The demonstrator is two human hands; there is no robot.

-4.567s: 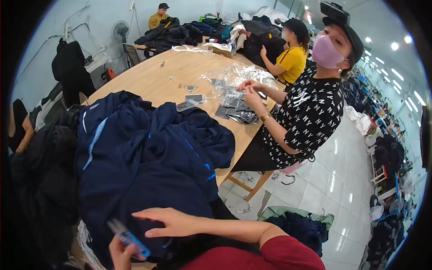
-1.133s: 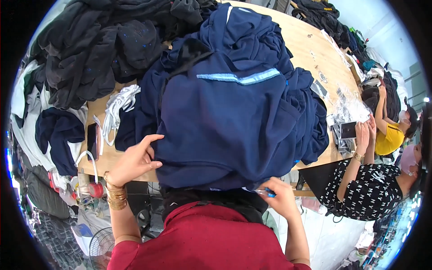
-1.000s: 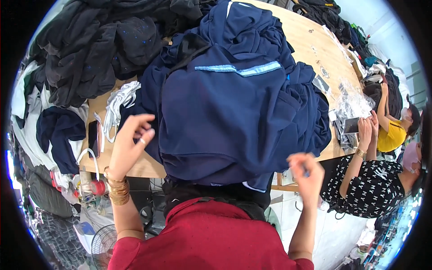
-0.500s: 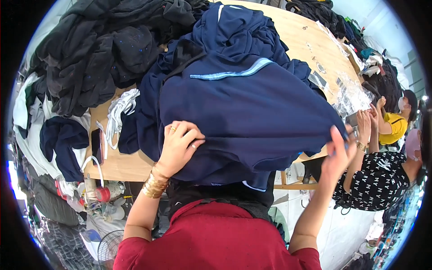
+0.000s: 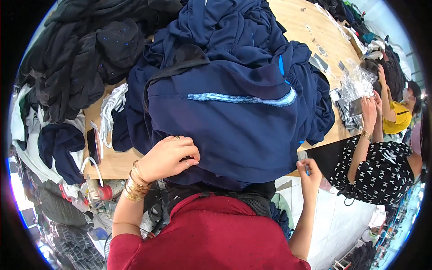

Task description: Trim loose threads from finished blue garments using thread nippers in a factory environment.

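Note:
A navy garment is spread at the table's near edge, a light-blue stitched strip running across it. My left hand, with rings and gold bangles, rests on its lower left part, fingers curled closed on the cloth. Just off the garment's lower right corner is my right hand. Its fingers are pinched round a small thing with a blue part and a greyish tip, too small to name surely. A black band lies over the garment's upper left.
More navy cloth is heaped behind, and black garments are piled at left. White cords and a phone lie on the wooden table. At right, two people work beside clear plastic packaging.
My right hand has come down and left, away from the stretched cloth edge. The garment now lies slacker, its light-blue strip lower. My left hand has shifted slightly lower.

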